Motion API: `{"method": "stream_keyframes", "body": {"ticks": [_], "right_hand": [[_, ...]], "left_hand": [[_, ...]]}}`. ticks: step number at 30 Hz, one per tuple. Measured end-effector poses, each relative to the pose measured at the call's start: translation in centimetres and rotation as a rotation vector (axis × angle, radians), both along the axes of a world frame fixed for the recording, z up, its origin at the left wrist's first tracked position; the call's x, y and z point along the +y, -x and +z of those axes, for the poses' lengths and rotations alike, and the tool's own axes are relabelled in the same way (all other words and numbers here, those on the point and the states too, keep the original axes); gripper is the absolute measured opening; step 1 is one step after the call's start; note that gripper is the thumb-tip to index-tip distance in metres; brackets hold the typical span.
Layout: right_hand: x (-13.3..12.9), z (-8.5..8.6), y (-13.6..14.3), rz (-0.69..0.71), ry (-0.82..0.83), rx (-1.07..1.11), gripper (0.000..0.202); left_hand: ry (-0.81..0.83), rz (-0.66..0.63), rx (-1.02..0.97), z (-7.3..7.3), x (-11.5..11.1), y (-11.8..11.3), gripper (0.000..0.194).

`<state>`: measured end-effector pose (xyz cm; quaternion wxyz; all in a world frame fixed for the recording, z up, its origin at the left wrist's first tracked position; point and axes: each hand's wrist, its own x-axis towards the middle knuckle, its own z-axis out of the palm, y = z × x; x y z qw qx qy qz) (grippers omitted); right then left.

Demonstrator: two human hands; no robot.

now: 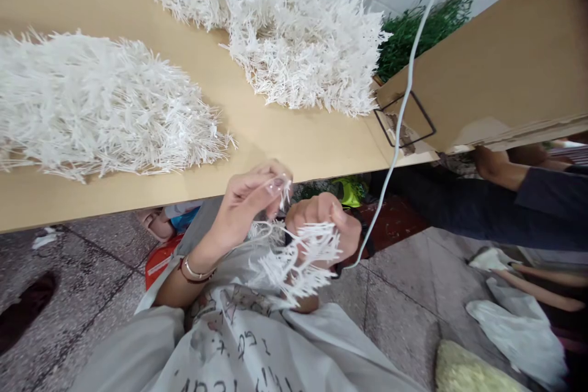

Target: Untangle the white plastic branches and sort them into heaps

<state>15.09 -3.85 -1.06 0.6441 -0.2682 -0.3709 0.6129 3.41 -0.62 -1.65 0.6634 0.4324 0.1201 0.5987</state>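
My left hand point(243, 208), with a bracelet on the wrist, is closed in a pinch on a small white sprig tip point(285, 194) just in front of the table edge. Close beside it, my right hand point(328, 217) is closed round a white plastic sprig point(298, 266) with feathery branches, which hangs below the fingers over my lap. A thin pale stem point(264, 226) loops between the two hands. Some of the sprig and the right fingers' exact grip are hidden.
Two heaps of white sprigs, a left heap point(105, 104) and a back heap point(303, 37), lie on the tan table point(257, 141). A pale cable point(407, 98) hangs across the right side, near a cardboard panel point(500, 61) and green foliage point(418, 33). Other people sit nearby.
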Motion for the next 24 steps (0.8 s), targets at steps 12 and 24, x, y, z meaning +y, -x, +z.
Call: {"method": "stream_keyframes", "body": {"ticks": [12,24], "right_hand": [[-0.1,-0.1,0.7,-0.259,0.019,-0.125,0.047],[0.2,-1.4,0.2,-0.349,0.071,-0.121,0.041]], "left_hand": [[0.809,-0.053,-0.413,-0.1,1.4,-1.6,0.019],[0.792,-0.067,-0.409,0.1,1.1,-1.9,0.016]]}}
